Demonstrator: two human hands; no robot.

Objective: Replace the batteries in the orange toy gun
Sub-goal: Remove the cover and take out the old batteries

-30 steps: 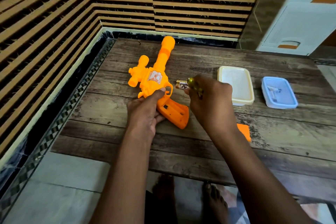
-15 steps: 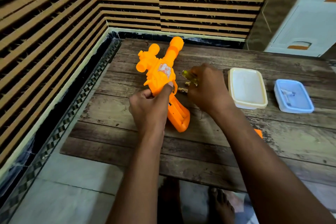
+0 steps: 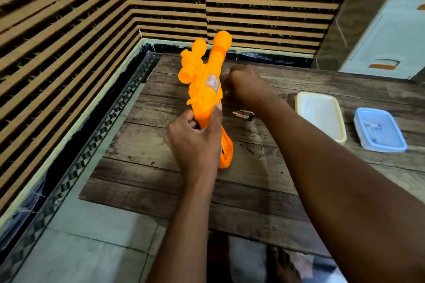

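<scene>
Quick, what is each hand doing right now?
Left hand: grips the orange plastic toy gun around its handle.
Right hand: fingers curled beside the gun; whether it holds anything cannot be told.

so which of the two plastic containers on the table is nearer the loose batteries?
The cream-white rectangular plastic container. It sits just right of the loose batteries; the pale blue rectangular plastic container lies farther right, beyond it, on the wooden table.

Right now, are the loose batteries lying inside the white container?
No, the batteries lie on the bare wooden table, apart from the white container.
</scene>
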